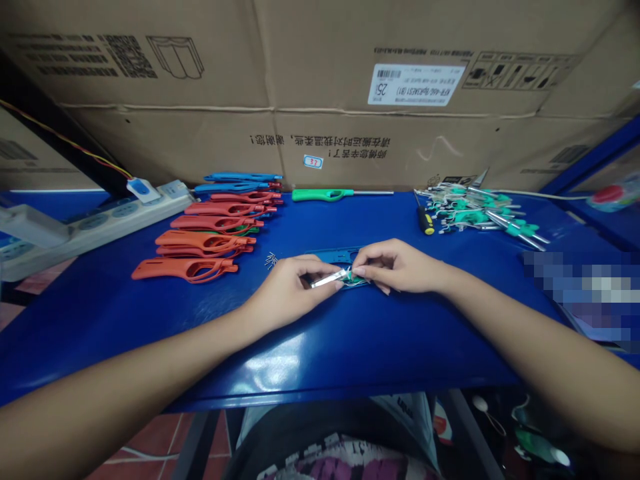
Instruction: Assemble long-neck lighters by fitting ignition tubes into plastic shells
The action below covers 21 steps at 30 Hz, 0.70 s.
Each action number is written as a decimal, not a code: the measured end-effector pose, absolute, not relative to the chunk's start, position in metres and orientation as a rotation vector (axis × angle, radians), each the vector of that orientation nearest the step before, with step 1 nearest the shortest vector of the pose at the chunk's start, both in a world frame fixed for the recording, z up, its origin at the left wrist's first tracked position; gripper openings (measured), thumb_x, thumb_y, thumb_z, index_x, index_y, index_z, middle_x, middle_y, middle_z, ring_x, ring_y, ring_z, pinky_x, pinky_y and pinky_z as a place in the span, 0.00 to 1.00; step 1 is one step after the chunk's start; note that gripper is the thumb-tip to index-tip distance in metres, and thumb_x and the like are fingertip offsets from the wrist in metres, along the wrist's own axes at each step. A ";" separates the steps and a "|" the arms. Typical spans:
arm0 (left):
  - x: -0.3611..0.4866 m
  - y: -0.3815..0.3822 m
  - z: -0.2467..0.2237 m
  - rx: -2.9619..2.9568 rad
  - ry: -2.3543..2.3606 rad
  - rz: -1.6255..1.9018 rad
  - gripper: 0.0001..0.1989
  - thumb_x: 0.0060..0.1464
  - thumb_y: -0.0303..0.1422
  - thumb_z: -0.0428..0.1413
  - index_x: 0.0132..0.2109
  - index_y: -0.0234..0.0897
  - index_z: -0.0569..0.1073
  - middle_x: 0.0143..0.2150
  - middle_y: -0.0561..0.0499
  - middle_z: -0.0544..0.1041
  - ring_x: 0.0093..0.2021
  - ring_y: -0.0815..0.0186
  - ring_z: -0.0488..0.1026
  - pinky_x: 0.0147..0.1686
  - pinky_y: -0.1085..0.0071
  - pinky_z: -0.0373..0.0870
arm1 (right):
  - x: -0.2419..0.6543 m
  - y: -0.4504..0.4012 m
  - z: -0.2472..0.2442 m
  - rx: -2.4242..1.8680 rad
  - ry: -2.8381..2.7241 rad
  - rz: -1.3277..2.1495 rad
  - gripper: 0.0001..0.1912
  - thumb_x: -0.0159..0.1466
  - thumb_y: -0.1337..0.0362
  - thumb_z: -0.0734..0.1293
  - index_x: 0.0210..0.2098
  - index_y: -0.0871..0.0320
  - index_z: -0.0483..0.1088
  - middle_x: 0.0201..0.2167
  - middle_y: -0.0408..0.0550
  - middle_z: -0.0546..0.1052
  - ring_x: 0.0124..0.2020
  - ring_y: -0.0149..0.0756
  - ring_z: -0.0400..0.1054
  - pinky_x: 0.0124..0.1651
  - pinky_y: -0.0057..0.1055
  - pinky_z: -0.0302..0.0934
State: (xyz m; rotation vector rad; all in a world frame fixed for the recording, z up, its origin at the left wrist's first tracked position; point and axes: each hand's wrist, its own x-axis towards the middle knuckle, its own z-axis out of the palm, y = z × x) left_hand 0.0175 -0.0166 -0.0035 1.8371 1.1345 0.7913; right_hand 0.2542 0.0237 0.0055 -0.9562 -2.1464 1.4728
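My left hand (295, 290) is closed around a lighter's inner part (327, 279), a silver piece with a green fitting and thin white wires. My right hand (393, 267) pinches at the green end of that part; its thumb and index finger meet there. Just behind and partly under my fingers lies a blue lighter casing half (340, 256), flat on the table. Some of the inner part is hidden by my fingers. A small pile of screws (271, 260) lies left of the casing, close to my left hand.
Orange, red and blue lighter casings (173, 268) are stacked at left, beside a power strip (125, 220). A green lighter (320, 195) lies at the back against a cardboard box (200, 143). Right are a screwdriver (425, 221) and a heap of green-and-silver inner parts (475, 207).
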 end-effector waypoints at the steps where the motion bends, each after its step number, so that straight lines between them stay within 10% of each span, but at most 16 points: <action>1: 0.018 -0.017 -0.003 1.837 1.133 0.789 0.13 0.56 0.38 0.63 0.45 0.37 0.84 0.35 0.49 0.80 0.30 0.68 0.70 0.27 0.73 0.62 | 0.254 0.024 0.005 -0.951 -2.146 1.471 0.19 0.65 0.49 0.69 0.36 0.61 0.73 0.23 0.39 0.70 0.17 0.23 0.64 0.21 0.23 0.60; 21: 0.019 -0.018 -0.007 1.821 1.115 0.789 0.14 0.56 0.36 0.63 0.48 0.38 0.84 0.36 0.49 0.79 0.32 0.68 0.71 0.29 0.72 0.62 | 0.255 0.025 0.002 -0.906 -2.212 1.417 0.14 0.67 0.55 0.68 0.36 0.62 0.75 0.25 0.41 0.71 0.17 0.22 0.63 0.21 0.22 0.58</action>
